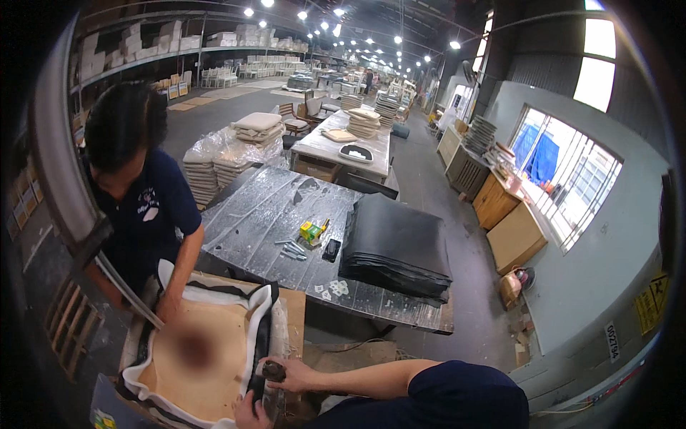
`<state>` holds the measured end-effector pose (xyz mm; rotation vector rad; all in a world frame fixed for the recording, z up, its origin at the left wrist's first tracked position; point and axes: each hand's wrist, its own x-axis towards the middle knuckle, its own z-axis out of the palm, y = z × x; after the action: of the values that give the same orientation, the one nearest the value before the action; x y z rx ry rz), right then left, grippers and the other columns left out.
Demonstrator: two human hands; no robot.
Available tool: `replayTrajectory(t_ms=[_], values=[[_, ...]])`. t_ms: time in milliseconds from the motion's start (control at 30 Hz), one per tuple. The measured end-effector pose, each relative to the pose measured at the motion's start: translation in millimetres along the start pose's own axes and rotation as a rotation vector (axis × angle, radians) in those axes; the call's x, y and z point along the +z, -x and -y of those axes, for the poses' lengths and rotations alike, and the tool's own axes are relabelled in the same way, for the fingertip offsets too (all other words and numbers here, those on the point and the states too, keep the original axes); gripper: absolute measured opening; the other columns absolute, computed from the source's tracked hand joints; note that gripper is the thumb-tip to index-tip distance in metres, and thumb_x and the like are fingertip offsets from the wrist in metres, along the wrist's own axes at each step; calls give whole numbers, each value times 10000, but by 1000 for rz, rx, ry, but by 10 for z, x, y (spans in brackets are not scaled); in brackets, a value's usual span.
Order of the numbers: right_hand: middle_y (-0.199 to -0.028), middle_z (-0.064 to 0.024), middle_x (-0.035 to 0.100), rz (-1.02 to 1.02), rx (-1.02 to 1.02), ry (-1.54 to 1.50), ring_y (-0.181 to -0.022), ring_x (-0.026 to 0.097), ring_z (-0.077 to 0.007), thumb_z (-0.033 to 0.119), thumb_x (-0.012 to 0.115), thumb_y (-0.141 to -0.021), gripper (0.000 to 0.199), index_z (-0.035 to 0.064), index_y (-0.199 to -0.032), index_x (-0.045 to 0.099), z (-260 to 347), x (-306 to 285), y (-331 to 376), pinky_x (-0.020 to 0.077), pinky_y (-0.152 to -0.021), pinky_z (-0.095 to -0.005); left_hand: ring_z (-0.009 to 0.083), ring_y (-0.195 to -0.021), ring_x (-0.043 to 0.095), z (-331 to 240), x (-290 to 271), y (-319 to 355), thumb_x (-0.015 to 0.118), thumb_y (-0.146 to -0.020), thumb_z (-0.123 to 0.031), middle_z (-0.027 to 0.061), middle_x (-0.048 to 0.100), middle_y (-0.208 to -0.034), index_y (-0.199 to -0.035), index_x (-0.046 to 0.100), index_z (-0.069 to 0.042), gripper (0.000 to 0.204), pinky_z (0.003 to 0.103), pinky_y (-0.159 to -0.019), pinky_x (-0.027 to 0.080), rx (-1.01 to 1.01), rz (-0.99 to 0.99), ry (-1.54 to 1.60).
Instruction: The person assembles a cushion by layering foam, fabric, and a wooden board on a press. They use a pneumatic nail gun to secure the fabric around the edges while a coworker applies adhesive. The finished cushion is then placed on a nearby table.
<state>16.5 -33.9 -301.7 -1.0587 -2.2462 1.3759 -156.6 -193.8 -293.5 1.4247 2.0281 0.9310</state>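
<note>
While our right hand [287,375] is closed around a dark object [273,370] at the right edge of the tan panel [227,350], our left hand [251,413] is at the panel's near right corner, its fingers against the black cover [260,357]; we cannot tell whether they pinch it. The panel lies flat in front of us, toward our left, with white padding [146,350] bunched up around its rim and the black cover showing outside that. Something over the panel's middle is blurred, so we cannot make it out. Across the panel from us, at its far left side, a co-worker [143,193] in a dark shirt bends over and reaches a hand [170,307] down to its edge.

Beyond the panel and to its right, we see a tabletop [250,222] bearing a yellow-and-green item [313,229], some silvery rods [293,249], a small black box [331,249] and some small white pieces [334,289]. Farther right of the panel, on that same tabletop, sits a thick stack of black sheets [396,239].
</note>
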Motion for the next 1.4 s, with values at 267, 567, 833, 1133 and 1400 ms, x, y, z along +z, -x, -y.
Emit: replayTrajectory(t_ms=[267, 567, 833, 1133, 1400], values=[[-1257, -182, 753, 190, 29, -82, -1148, 730, -416, 345, 812, -966, 718, 237, -1577, 453, 186, -38, -43, 568, -982, -467, 491, -1397, 546, 726, -430, 536, 623, -1071, -197, 265, 676, -1418, -1325, 716, 25, 350, 572, -1224, 391, 67, -502, -370], [-1241, -194, 757, 212, 80, 27, -1133, 736, -437, 326, 809, -959, 689, 232, -1555, 478, 220, -117, -83, 580, -948, -484, 511, -1351, 589, 784, -4, 521, 634, -1052, -179, 305, 681, -1394, -1283, 722, 69, 350, 606, -1177, 435, -16, -676, -386], [-1266, -185, 756, 128, 93, 131, -1167, 730, -428, 330, 820, -935, 691, 229, -1540, 502, 316, -49, -104, 576, -1000, -483, 491, -1270, 623, 811, -70, 402, 634, -1055, -223, 278, 709, -1322, -1277, 721, 59, 369, 599, -1129, 462, 109, -672, -390], [-1248, -139, 784, 40, 237, 87, -1174, 743, -342, 291, 885, -880, 701, 245, -1507, 573, 347, 122, 85, 579, -1024, -441, 438, -1406, 533, 910, -112, 615, 650, -981, -286, 196, 663, -1380, -1323, 685, -15, 438, 615, -1257, 275, -53, -558, -298], [-1257, -153, 780, 47, 191, 48, -1203, 740, -347, 231, 897, -845, 702, 222, -1480, 598, 328, 65, 19, 575, -1011, -441, 414, -1428, 526, 737, -155, 632, 695, -939, -225, 159, 662, -1395, -1320, 720, -60, 416, 620, -1267, 267, -109, -598, -249]])
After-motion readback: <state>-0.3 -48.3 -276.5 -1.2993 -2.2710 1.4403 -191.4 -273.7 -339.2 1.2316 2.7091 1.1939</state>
